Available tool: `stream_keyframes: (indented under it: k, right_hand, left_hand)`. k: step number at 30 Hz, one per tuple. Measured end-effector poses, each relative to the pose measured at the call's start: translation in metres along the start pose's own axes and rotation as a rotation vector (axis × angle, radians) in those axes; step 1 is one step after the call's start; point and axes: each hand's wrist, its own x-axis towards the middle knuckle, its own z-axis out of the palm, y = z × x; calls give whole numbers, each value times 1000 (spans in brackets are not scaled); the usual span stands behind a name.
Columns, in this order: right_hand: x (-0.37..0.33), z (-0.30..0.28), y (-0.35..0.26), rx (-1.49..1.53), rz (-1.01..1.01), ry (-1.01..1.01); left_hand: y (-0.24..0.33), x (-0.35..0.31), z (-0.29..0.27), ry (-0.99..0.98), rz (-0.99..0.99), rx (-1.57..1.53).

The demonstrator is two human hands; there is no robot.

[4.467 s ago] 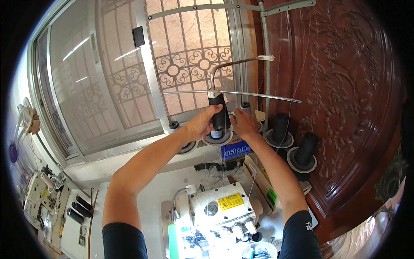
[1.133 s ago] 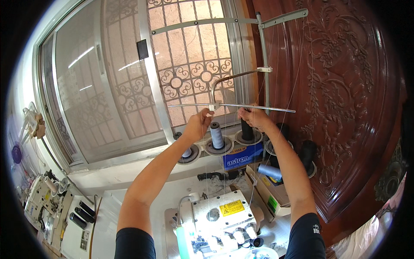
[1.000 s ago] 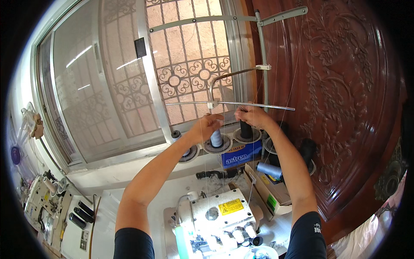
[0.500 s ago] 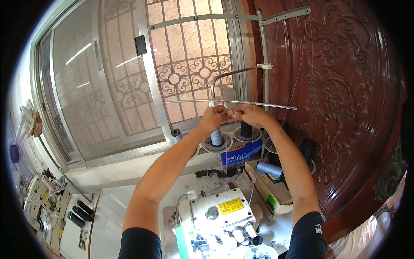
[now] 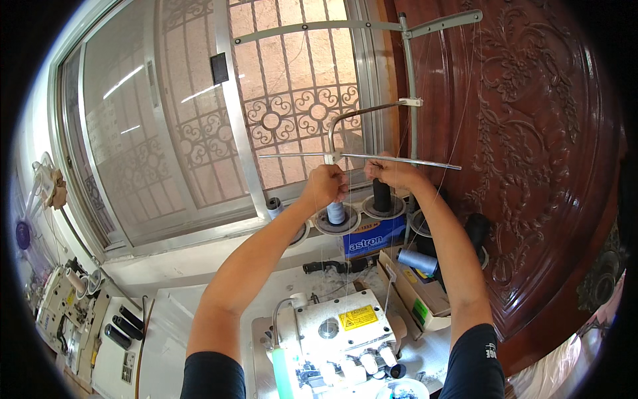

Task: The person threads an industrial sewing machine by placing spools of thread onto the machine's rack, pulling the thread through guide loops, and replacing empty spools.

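Above the cones, my left hand [image 5: 325,184] is closed, its fingertips pinched beside the light blue thread cone [image 5: 336,213]. My right hand [image 5: 392,174] is also pinched, just over the black thread cone [image 5: 381,195]. A short gap separates the two hands. Fine threads run near them, but whatever the fingertips hold is too thin to make out. Right above both hands passes the thin metal rod [image 5: 399,159] of the thread stand [image 5: 411,126]. Below, a white sewing machine [image 5: 332,319] has its lamp lit, with threads hanging down to it.
Behind the cones stand a barred window [image 5: 299,100] and a carved wooden panel [image 5: 525,146]. A blue box [image 5: 372,239] sits beneath the cones. An open cardboard box [image 5: 415,296] and a lying blue cone [image 5: 419,261] are at the right. Another machine [image 5: 60,306] stands far left.
My hands were together with fingertips meeting; now they are apart. The right hand has shifted right and slightly up, while the left stays near the light blue cone.
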Motion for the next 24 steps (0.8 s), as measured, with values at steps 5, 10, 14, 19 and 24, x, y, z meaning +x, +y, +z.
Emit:
stream_keyframes:
  k: [5, 10, 14, 19, 24]
  right_hand:
    - [12, 4, 7, -86, -79, 118]
    - [18, 4, 5, -135, -162, 281]
    - [20, 2, 1, -190, -45, 370]
    - [24, 5, -2, -295, -98, 433]
    - [20, 11, -3, 270, 22, 445]
  left_hand:
    - [11, -11, 2, 46, 35, 136]
    - [3, -1, -23, 232, 593, 705]
    - [7, 0, -28, 155, 705, 1024]
    - [7, 2, -30, 261, 798, 1180]
    - [4, 6, -22, 333, 854, 1094]
